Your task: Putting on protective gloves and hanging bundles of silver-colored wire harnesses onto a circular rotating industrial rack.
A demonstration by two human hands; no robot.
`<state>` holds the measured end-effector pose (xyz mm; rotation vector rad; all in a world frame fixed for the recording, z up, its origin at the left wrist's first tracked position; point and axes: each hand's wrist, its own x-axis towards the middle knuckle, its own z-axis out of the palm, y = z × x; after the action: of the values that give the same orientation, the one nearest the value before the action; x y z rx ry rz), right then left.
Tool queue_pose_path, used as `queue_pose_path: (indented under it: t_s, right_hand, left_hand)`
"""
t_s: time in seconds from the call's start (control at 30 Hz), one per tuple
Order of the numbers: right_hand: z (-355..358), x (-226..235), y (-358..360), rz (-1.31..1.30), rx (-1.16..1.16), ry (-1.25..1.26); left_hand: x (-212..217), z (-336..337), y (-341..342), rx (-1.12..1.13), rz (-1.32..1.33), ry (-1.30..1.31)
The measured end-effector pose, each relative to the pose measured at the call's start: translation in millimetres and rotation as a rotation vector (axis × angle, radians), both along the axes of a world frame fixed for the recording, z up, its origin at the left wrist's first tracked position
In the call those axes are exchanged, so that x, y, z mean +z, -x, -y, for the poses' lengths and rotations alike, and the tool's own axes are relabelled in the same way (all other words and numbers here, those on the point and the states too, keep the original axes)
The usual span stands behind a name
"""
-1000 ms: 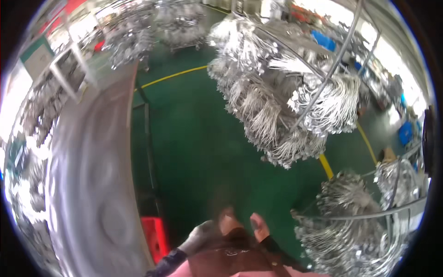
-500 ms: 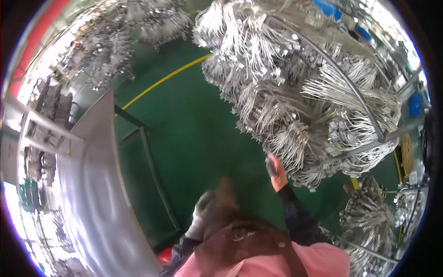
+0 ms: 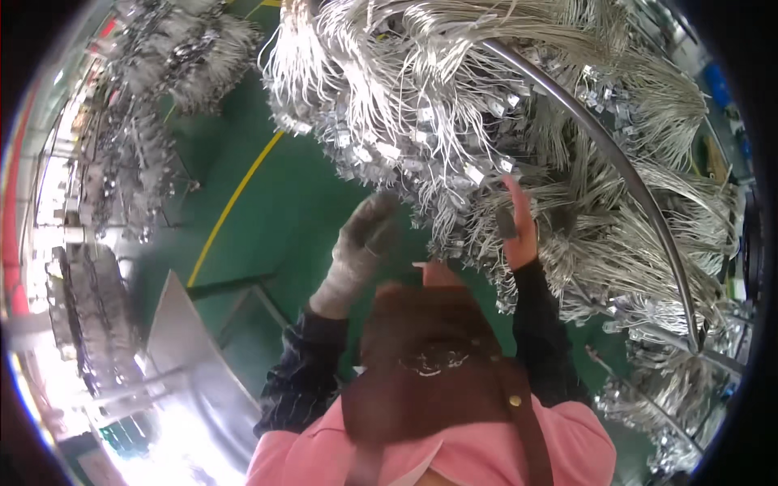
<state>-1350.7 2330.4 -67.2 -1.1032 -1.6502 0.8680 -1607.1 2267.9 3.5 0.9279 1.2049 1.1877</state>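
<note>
- Both hands are reaching up: left hand (image 3: 362,235), in a grey glove, is hovering loosely curled and empty just below the hanging wire bundles (image 3: 454,162).
- Right hand (image 3: 519,227), bare, is pressing open fingers into the lower strands, gripping nothing yet that I can tell.
- Bundles are draping off a curved metal rail (image 3: 640,194) overhead; likely light, limp, tangle-prone. Probably best gathering strands near the small metal end tags (image 3: 474,172).

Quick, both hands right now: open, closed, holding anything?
Left hand: gloved, raised to the hanging wire bundles; grip cannot be told.
Right hand: bare, open, fingers up against the bundles.
</note>
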Motion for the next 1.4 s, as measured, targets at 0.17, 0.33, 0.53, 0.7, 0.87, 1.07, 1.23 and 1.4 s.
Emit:
queue_pose_path:
  t_s: [0.17,0.33,0.53,0.7,0.87,1.07,1.23,1.4]
  right_hand:
    - [-70,41,38,-0.043,-0.050,-0.041]
    - [-101,46,52,-0.082,-0.184,0.071]
    - [-157,51,97,-0.098,-0.316,0.027]
    - [-176,53,109,-0.307,-0.380,0.187]
    - [-171,16,91,-0.285,-0.380,0.360]
    - [-107,43,141,-0.192,-0.732,-0.140]
    - [-119,88,249,-0.601,0.011,0.380]
    - [-253,90,367,-0.370,-0.009,-0.005]
  left_hand:
    - [9,-86,57,-0.072,0.056,-0.071]
    - [14,-157,99,-0.217,0.100,0.057]
    - [28,-276,63,-0.577,0.047,-0.085]
    - [8,-319,31,-0.481,0.025,-0.332]
    - [-14,-327,30,-0.391,-0.360,-0.315]
    - [73,-272,147,-0.786,-0.392,-0.530]
    - [35,-357,301,0.019,-0.325,-0.438]
    - [30,-467,330,-0.332,-0.202,-0.391]
